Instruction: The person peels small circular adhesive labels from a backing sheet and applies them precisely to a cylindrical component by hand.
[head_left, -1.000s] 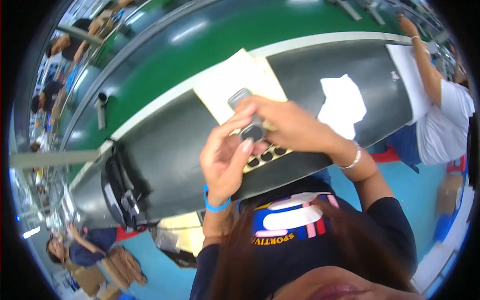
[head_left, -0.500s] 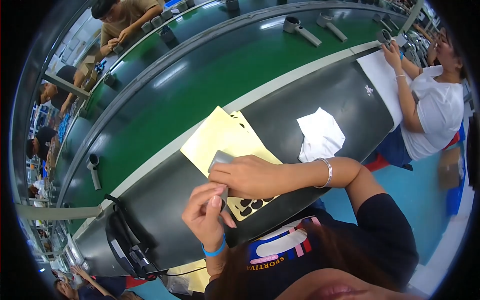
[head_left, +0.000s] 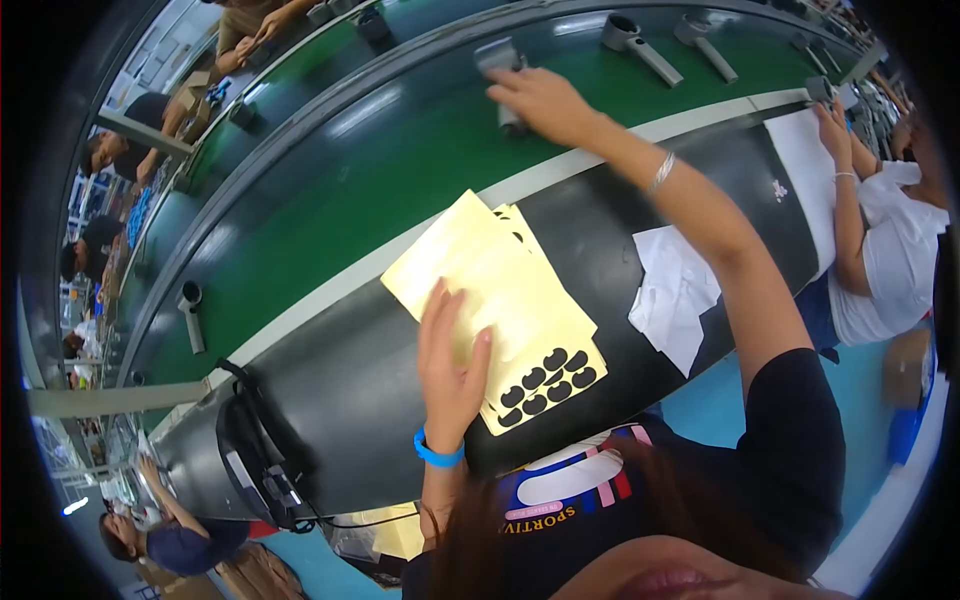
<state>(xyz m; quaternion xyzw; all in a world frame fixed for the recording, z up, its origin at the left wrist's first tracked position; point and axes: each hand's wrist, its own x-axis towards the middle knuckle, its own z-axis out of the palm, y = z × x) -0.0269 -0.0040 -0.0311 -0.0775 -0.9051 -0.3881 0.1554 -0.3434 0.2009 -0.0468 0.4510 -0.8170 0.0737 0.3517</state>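
Note:
My right hand (head_left: 548, 104) is stretched out over the green conveyor belt (head_left: 400, 190). Its fingers lie across a grey plastic part with a round cup-like head (head_left: 497, 57) and a straight handle; part and fingertips are blurred, and the hand covers the middle of the part. My left hand (head_left: 448, 375) is open, fingers stretched, at the left edge of the pale yellow sheets (head_left: 535, 290), and holds nothing. Rows of black rounded stickers (head_left: 535, 404) show on the sheet nearest me.
A crumpled white cloth (head_left: 672, 285) lies right of the sheets on the black bench (head_left: 360, 400). At the left sits a black strapped device (head_left: 260, 460) with a cable. Similar grey parts (head_left: 192, 318) stand on the belt. A co-worker in white (head_left: 890, 240) works at the right.
Both hands were together around the grey part above the sheets. My right hand has carried it forward onto the belt side; my left hand has let go and opened.

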